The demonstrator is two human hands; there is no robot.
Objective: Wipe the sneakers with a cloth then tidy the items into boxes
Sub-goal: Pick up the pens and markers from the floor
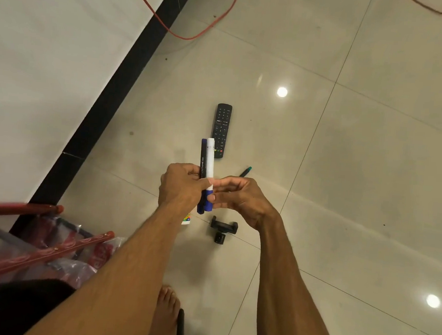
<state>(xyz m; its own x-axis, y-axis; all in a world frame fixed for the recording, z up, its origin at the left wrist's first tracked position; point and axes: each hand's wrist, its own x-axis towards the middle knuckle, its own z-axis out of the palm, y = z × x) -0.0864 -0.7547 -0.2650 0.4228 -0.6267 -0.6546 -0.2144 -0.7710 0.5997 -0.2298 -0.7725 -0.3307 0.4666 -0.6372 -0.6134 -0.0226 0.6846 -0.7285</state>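
The left hand (181, 188) has its fingers (188, 168) curled round a dark pen (202, 160) and a white marker (210, 158), both upright and side by side, their tops standing clear above the fingers and their blue lower ends showing below the thumb; the right hand (241, 198) sits just beside, its fingers loosely curled, forefinger and thumb tips pinching the marker near its blue end; beyond the left fingers a remote (221, 130) lies on the floor (346, 177); a green-tipped pen (246, 171) shows just past the right fingers, whether held or lying cannot be told; below both hands lies a black clamp (223, 228), and a small tube (186, 218) peeps from under the left wrist.
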